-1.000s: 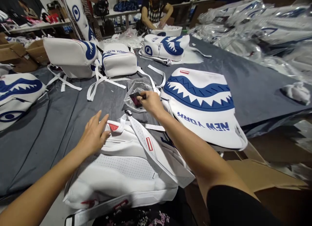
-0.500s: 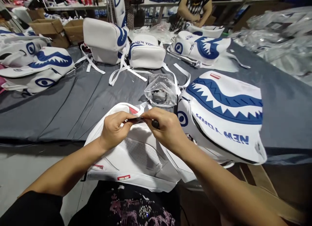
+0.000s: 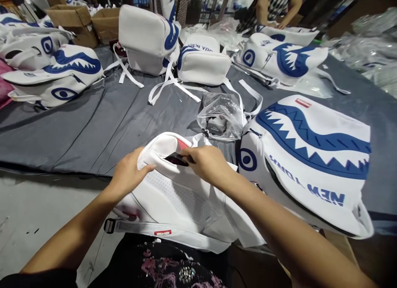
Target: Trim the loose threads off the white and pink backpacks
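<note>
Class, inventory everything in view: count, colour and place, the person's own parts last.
Table: 1, dark grey, centre
Open backpack: 1, white, table's near edge
Flat item: 1, dark, at backpack opening
Plastic bag: 1, clear, beyond open backpack
Shark backpacks: several, white and blue, across table
Cardboard boxes: at least 2, brown, back left
Wrapped bundles: several, whitish, back right
Co-workers: at least 2, checked clothing, top
Floor: 1, grey, lower left
Own clothing: black and pink, bottom
Left hand: 1, bare, on backpack's edge
Right hand: 1, bare, gripping flat item

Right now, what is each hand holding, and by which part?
The right hand pinches a dark flat piece by its right end; the left hand grips the white backpack by the rim of its opening.
</note>
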Available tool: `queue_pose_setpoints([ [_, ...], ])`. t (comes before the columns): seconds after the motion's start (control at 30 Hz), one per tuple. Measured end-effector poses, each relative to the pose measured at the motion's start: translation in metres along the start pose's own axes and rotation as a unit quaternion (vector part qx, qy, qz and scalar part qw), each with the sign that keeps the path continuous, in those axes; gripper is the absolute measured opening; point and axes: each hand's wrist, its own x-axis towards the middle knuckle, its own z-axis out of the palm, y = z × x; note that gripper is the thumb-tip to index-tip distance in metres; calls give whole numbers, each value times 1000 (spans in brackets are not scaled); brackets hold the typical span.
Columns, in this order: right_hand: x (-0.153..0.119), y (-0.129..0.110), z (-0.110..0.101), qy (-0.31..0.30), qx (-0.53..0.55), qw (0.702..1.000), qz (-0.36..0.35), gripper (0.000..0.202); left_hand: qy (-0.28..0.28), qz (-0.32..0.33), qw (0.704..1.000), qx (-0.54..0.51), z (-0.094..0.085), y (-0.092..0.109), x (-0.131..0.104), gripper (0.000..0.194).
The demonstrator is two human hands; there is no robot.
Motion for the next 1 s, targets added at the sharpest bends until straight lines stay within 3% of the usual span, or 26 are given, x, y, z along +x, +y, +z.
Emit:
queue_pose_setpoints([
  [0.13, 18, -23, 12, -112, -49, 990, -66, 24, 19, 8, 1000, 20, 5, -4, -1, 47],
  [0.27, 27, -36, 19, -143, -62, 984, -84, 26, 20, 19, 999, 46, 8, -8, -1, 48],
  [0.43, 30, -39, 19, -149, -55, 979, -129, 24, 30, 32, 997, 62, 10, -12, -1, 47],
  [0.57, 25, -45, 13, -115, -71, 989, -57, 26, 30, 43, 997, 51, 11, -15, -3, 45],
  [0.67, 31, -54, 16, -64, -13, 997, -44, 30, 36, 50, 997, 36, 12, -20, -5, 44],
  [0.83, 49, -64, 21, -43, 55, 995, -78, 23, 22, 59, 998, -12, 10, -24, -5, 42],
  [1.0, 39, -63, 2, -66, -51, 982, -171, 19, 7, 37, 999, -24, 3, -17, -12, 38],
])
